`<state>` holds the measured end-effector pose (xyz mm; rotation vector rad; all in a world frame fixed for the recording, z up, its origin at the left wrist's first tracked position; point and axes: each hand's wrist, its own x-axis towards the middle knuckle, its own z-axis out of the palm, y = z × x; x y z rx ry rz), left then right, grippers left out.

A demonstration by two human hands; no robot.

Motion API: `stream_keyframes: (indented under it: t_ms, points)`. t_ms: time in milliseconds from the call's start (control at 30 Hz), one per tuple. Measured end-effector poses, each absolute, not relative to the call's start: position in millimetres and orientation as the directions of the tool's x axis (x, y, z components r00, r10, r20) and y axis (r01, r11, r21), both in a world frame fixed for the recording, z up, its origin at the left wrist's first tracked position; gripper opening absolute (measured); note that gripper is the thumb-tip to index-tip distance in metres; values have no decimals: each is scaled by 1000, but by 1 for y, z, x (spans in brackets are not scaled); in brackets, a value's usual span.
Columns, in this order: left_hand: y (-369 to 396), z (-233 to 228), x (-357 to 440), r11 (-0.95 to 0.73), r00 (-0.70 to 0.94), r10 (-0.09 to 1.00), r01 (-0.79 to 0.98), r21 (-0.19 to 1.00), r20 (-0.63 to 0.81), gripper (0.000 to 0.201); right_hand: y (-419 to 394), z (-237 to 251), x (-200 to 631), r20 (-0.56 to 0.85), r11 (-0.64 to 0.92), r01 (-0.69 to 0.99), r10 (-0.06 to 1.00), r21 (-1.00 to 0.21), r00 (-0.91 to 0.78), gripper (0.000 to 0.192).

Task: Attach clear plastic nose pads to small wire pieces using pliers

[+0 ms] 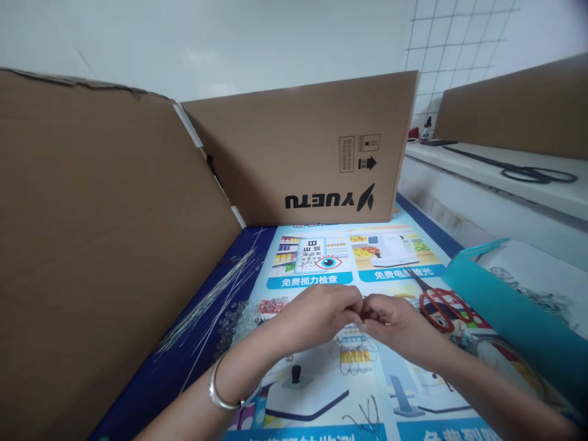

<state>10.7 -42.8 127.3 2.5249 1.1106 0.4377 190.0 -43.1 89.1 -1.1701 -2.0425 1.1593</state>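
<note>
My left hand (321, 312) and my right hand (390, 318) meet over the printed table cover, thumbs and fingertips pinched together. Whatever lies between the fingers is hidden by them. Just below are several thin wire loops (358, 361); whether they hang from my hands or lie on the cover I cannot tell. More bent wire pieces (365, 416) lie closer to me. Left of my left hand, small clear beads (245, 321) are spread in a pile. Red-handled scissors (436, 306) rest beyond my right hand.
Long thin wires (206, 300) lie along the left side. A teal box (505, 312) with tangled wire pieces inside stands at the right. Cardboard panels (294, 153) enclose the back and left. Black scissors (528, 171) sit on a white ledge (505, 159).
</note>
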Motion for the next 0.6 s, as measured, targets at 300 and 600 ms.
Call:
stream_keyframes:
  t_ms: [300,600]
  points:
    - [-40,102,15,-591,553,789,563,577,268,8,-38,68,202,-27,101,262,895,-960,-445,16]
    - [-39,73,25,-598,544,802,728,336,247,12,-35,47,207,39,262,508,912,-820,-408,8]
